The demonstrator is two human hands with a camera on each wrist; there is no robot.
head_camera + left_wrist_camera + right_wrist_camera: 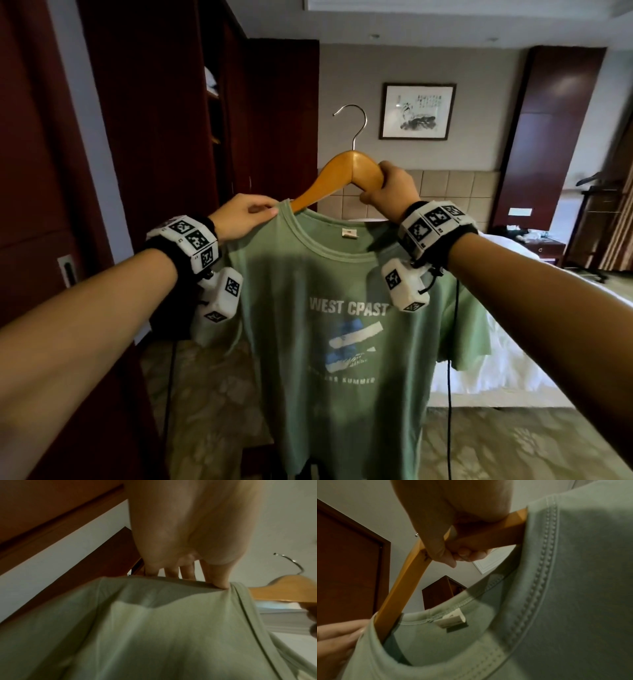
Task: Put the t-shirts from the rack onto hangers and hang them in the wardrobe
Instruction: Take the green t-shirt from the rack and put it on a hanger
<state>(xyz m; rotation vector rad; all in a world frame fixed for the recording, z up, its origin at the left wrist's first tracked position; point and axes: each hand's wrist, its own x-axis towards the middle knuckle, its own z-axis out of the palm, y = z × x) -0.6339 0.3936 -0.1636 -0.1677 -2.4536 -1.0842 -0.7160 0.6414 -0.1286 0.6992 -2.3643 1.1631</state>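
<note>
A green t-shirt point(329, 342) with white "WEST CPAST" lettering hangs in mid-air in front of me. A wooden hanger point(337, 176) with a metal hook point(356, 123) passes through its collar, both arms inside the shirt point(573, 601). My left hand point(245, 214) pinches the shirt's left shoulder point(154, 615) at the collar, over the hanger's left arm point(397, 591). My right hand point(390, 193) grips the hanger's right arm point(488, 534) just above the collar. The hanger point(281, 586) shows at the right edge of the left wrist view.
A dark red wardrobe point(164, 120) stands at the left with an open compartment point(214, 102). A bed with white linen point(513, 342) lies behind the shirt. A dark clothes rack point(596, 219) stands at the far right. Patterned carpet point(496, 445) covers the floor.
</note>
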